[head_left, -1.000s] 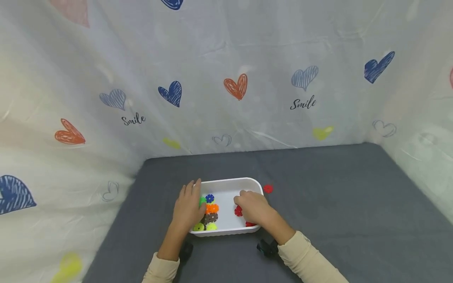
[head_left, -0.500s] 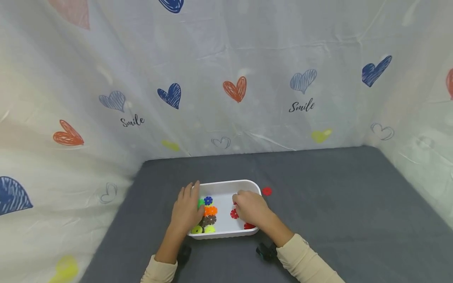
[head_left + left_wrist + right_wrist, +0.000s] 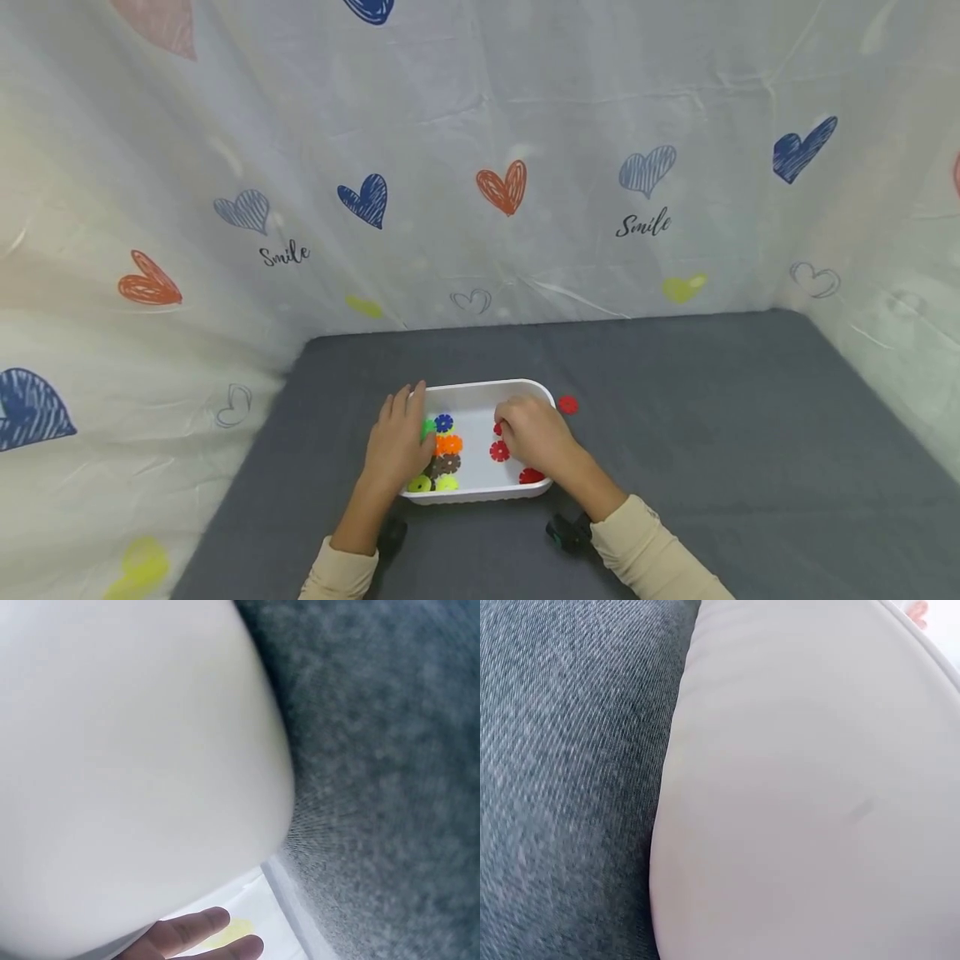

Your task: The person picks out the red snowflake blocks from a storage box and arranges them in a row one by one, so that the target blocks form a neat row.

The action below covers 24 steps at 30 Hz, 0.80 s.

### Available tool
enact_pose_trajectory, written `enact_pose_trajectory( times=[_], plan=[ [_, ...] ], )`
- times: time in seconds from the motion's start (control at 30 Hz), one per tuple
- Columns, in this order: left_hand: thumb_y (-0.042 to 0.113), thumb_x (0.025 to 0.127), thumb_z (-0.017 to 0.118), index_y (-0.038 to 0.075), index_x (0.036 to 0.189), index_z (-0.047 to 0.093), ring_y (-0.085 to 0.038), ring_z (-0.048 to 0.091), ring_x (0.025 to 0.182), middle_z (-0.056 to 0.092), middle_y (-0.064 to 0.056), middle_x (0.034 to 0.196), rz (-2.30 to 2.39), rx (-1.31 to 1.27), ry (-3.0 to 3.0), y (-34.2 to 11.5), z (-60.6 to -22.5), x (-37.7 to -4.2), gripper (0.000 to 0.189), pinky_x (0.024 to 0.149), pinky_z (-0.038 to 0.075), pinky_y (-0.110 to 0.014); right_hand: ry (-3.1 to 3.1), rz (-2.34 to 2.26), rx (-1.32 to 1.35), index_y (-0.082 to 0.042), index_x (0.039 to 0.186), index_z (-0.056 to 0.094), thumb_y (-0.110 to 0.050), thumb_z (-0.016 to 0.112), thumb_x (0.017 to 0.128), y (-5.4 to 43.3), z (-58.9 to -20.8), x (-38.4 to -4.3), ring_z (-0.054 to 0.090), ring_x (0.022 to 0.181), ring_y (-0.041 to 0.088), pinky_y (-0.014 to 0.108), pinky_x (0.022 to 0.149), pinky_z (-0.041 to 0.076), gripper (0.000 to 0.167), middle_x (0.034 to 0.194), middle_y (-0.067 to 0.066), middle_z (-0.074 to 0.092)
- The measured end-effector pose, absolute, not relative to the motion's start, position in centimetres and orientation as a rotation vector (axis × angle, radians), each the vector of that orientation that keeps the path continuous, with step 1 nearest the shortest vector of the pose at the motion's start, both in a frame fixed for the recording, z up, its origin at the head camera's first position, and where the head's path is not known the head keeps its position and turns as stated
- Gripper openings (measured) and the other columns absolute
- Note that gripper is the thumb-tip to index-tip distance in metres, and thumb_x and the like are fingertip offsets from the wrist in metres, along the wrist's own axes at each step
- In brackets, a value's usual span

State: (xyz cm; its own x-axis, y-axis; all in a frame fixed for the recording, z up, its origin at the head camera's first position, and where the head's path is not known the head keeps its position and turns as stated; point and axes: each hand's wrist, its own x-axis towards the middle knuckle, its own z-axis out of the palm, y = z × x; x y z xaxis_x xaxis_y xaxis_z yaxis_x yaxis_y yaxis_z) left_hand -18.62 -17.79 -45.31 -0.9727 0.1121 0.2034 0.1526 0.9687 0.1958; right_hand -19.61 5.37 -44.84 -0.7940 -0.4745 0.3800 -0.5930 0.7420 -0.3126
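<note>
Hands (image 3: 396, 443) (image 3: 536, 435) hide pts of tray (image 3: 480, 496) & some discs (image 3: 428, 427)

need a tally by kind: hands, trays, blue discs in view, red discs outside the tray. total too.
Hands: 2, the left hand and the right hand
White tray: 1
Blue notched disc inside the tray: 1
Red disc outside the tray: 1
Total: 5

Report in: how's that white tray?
Left fingers at edge of white tray. Right fingers curled by red piece, grip unclear. Red disc outside; nothing apparently blocking.
</note>
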Motion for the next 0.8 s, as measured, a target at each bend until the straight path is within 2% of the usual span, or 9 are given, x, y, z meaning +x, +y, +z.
enact_pose_trajectory(
  times=[0.4,0.8],
  plan=[
    [0.019,0.088,0.076,0.004,0.153,0.036,-0.049,0.038,0.136,0.039,-0.025,0.152,-0.325,-0.198,-2.932,-17.7,-45.51,-18.63,0.078,0.101,0.041,-0.065,-2.653,0.74,0.819,-0.011,0.085,0.073,-0.005,0.072,0.086,5.62,-44.88,-19.56,0.058,0.076,0.016,0.031,0.071,0.056,0.006,0.079,-0.002,0.064],
    [0.019,0.087,0.076,0.004,0.154,0.036,-0.049,0.038,0.136,0.039,-0.026,0.152,-0.317,-0.197,-2.936,-17.78,-45.21,-18.75,0.079,0.102,0.041,-0.064,-2.687,0.877,0.8,-0.007,0.093,0.074,-0.001,0.075,0.085,5.73,-44.02,-19.76,0.06,0.079,0.017,0.033,0.075,0.058,0.01,0.087,0.001,0.069]
  ],
)
